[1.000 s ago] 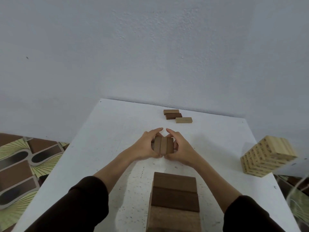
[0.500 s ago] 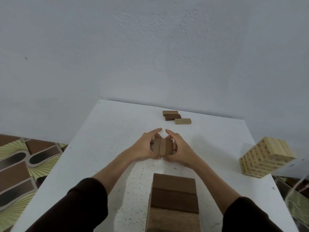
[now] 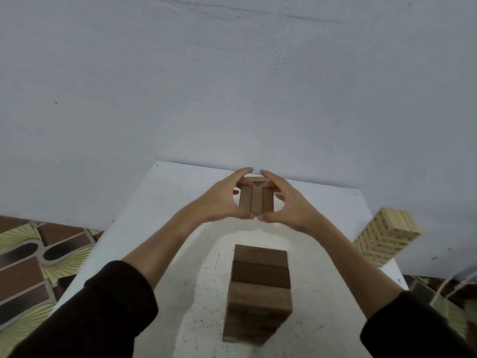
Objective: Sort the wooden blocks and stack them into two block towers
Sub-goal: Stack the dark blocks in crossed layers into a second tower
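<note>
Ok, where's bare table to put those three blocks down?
Bare table lies left of the left hand, and between the dark tower and light tower. Crowded: the strip behind both hands, right hand included.

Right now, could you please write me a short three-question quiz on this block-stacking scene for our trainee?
1. True or false: the pale tower stands at the right of the white table.
2. What do the left hand and right hand hold between them?
3. Which is nearest the camera: A) pale tower, B) dark tower, C) held blocks?

Key: 1 true; 2 three brown blocks side by side; 3 B.
</note>
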`<state>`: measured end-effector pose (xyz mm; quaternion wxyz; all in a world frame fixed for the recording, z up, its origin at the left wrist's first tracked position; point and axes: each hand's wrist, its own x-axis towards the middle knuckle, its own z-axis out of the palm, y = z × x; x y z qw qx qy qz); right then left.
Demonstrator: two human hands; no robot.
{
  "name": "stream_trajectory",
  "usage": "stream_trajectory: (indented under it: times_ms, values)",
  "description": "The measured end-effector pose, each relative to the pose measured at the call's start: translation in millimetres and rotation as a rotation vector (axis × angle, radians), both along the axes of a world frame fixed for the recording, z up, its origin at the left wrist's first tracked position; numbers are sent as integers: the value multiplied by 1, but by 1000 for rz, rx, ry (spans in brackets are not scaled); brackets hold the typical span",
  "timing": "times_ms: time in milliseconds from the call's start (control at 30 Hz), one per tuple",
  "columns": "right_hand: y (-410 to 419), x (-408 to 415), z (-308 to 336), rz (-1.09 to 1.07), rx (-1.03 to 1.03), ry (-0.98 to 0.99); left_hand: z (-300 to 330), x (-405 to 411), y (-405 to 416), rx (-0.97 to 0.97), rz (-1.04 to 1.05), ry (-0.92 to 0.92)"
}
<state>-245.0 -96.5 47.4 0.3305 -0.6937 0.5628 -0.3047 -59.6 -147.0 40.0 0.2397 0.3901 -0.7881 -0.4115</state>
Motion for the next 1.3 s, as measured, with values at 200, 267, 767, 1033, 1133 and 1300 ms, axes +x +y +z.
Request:
stream_trajectory:
  times_ms: [200, 267, 767, 1033, 1133, 1300]
  values:
    - [44, 8, 62, 15, -70, -33, 62, 17, 44, -107, -10, 29]
    - [62, 13, 75, 19, -97, -30, 75, 22, 60, -139, -10, 31]
    - [150, 36, 70, 4, -115, 76, 73, 47, 145, -164, -57, -43]
    - [154, 34, 59, 9, -99, 94, 65, 48, 150, -141, -57, -67]
    - [153, 33, 57, 15, -98, 99, 64, 47, 151, -140, -56, -68]
    - [155, 28, 57, 32, -89, 132, 63, 50, 152, -108, -72, -80]
